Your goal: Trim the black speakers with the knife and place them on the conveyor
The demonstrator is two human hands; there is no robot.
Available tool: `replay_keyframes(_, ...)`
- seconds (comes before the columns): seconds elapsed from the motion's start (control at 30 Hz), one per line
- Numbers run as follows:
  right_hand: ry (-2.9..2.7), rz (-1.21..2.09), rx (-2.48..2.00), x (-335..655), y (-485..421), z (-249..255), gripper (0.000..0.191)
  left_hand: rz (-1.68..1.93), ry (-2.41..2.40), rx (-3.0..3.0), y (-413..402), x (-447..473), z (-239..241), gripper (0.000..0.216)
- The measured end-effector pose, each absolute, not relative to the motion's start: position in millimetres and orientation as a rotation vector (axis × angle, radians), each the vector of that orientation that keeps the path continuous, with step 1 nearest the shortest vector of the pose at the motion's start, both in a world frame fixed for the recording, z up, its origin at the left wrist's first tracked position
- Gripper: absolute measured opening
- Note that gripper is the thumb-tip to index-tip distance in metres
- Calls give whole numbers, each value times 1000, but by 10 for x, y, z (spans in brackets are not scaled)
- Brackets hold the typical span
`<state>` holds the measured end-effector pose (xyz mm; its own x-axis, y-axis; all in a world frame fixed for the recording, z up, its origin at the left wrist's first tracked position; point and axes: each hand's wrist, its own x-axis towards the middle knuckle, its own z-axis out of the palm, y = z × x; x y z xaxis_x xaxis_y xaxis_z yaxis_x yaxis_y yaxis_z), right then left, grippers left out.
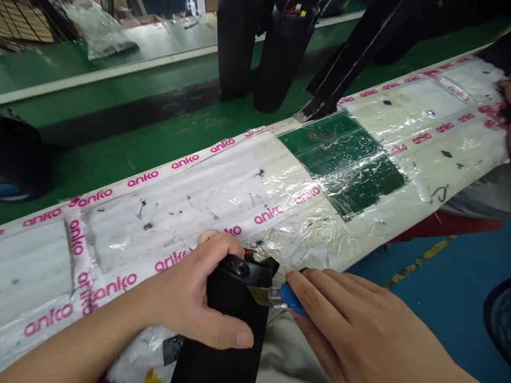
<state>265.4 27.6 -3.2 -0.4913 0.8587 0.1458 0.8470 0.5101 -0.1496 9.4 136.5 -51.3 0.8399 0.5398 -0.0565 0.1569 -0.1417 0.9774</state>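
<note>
My left hand (pixel 207 298) grips a black tube-like part (pixel 229 319) near its upper end, thumb across the front and fingers behind. A black end ring (pixel 243 270) with a small hole caps that end, and bits of red wire show just behind it. In my right hand (pixel 343 314) is a utility knife (pixel 291 299) with a blue handle. Its blade touches the black part just below the ring's edge. My right fingers are wrapped round the handle and hide most of it.
The bench (pixel 191 197) is covered with white sheeting and pink-lettered tape, with a green patch (pixel 351 165) to the right. Several black tubes (pixel 283 58) stand behind it. A clear plastic bag (pixel 99 26) lies on the far ledge. Part of another person shows at the right edge.
</note>
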Motion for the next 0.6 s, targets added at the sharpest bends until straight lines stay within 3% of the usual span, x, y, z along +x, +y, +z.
replay_keyframes(0.33, -2547, 8, -1487, 2643, 255, -43, 25, 348, 529, 1675, 1367, 94, -506, 66)
replay_keyframes(0.6, -2616, 8, -1576, 2616, 190, -33, 35, 330, 550, 1697, 1371, 120, -434, 65)
